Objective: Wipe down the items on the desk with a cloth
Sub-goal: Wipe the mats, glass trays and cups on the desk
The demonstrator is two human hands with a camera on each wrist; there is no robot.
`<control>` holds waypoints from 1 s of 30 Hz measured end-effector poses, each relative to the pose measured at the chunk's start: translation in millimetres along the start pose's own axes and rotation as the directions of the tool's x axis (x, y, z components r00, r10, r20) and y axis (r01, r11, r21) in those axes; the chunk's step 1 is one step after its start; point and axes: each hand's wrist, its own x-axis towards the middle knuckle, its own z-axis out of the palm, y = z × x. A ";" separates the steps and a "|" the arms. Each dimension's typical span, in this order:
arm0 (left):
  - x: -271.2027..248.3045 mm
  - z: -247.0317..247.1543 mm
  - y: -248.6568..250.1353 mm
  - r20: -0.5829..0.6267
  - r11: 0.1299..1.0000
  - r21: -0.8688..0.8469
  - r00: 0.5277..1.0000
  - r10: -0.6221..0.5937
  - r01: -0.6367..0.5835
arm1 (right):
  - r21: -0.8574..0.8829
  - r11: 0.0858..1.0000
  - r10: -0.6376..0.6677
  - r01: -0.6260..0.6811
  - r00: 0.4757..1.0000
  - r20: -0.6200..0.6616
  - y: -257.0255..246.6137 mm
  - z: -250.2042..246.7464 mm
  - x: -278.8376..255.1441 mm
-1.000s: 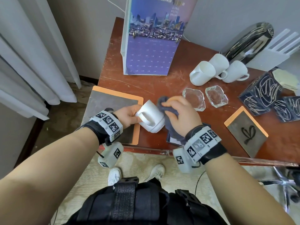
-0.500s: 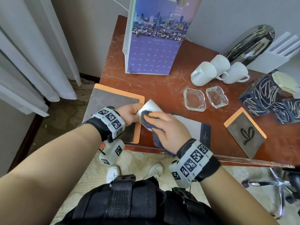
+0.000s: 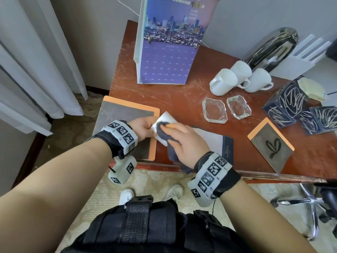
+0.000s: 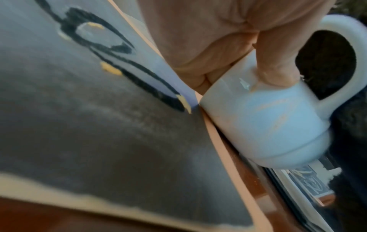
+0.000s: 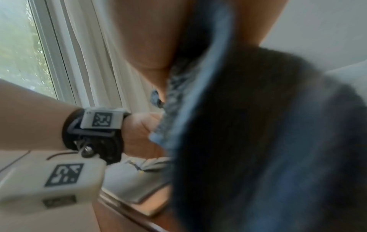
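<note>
My left hand (image 3: 144, 127) grips a white mug (image 3: 166, 116) just above the desk's front left part. In the left wrist view the mug (image 4: 274, 122) is tilted, with a finger pressed on its side beside the handle. My right hand (image 3: 184, 141) holds a dark grey-blue cloth (image 3: 164, 130) and presses it against the mug's near side. The cloth (image 5: 268, 141) hangs down from my right palm and fills most of the right wrist view. Most of the mug is hidden under my right hand and the cloth.
Under my left hand lies an orange-edged grey mat (image 3: 125, 117). A notepad (image 3: 213, 141) lies right of my hands, and a second mat (image 3: 271, 143) farther right. Three white mugs (image 3: 237, 77), two glass ashtrays (image 3: 215, 110), a purple calendar (image 3: 169, 52) and patterned boxes (image 3: 290, 105) stand behind.
The mug has been turned so that its handle no longer shows from above. My right hand with the cloth moved left and toward me over the mug, uncovering the notepad.
</note>
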 end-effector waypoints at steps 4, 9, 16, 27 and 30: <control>-3.9 -2.2 -6.2 0.014 0.999 0.047 1.000 -0.001 0.000 | -0.015 1.000 0.006 -0.007 0.999 -0.045 19.2 1.1 -16.4; -3.9 -8.6 -0.9 0.078 0.999 0.035 0.997 -0.020 0.018 | 0.023 0.994 0.113 -0.111 0.990 -0.079 31.6 -16.7 -7.5; -6.7 -4.3 21.8 0.133 0.981 -0.192 0.991 -0.006 0.031 | 0.093 0.976 0.199 -0.196 0.979 -0.029 27.2 -9.5 -4.3; -2.6 4.5 23.6 0.012 0.961 0.253 0.993 -0.120 0.113 | -0.224 0.975 0.005 0.004 0.999 0.043 -6.7 -5.7 22.9; -3.3 1.2 20.2 0.134 0.989 0.062 0.981 -0.141 0.133 | -0.215 0.976 0.035 -0.018 0.997 0.074 9.6 -7.4 2.6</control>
